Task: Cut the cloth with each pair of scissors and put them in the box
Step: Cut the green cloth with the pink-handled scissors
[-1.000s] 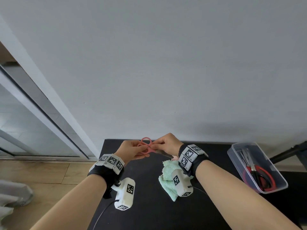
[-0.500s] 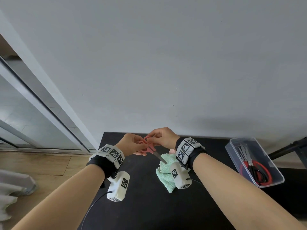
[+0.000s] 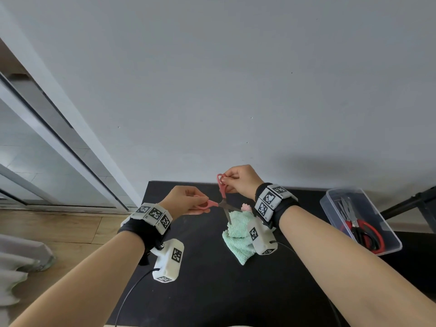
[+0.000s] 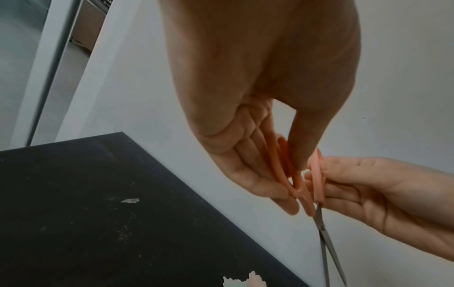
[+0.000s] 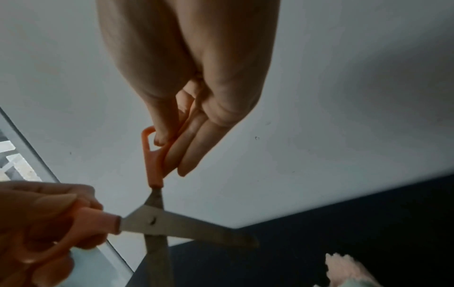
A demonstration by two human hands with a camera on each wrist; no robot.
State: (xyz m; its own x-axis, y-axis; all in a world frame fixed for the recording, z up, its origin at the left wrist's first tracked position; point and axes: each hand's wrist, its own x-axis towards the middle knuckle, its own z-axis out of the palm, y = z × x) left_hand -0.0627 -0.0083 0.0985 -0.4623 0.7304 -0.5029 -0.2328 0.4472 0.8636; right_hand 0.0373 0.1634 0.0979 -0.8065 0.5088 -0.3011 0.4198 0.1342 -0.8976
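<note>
2 hands (image 3: 186,201) (image 3: 238,180) each grip 1 handle of my pink scissors (image 3: 221,204), blades spread above the cloth (image 3: 238,234); other scissors (image 3: 361,230) already lie boxed (image 3: 330,201).

left hand (image 4: 245,147) pinching pink scissors (image 4: 317,194), right hand (image 4: 383,194) gripping

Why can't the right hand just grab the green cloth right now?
Probably it can't yet: the right hand pinches one handle of the pink scissors, the left hand the other. The green cloth lies just below.

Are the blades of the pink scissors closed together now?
No, the pink scissors have their blades spread wide in a cross, one handle in each hand.
</note>
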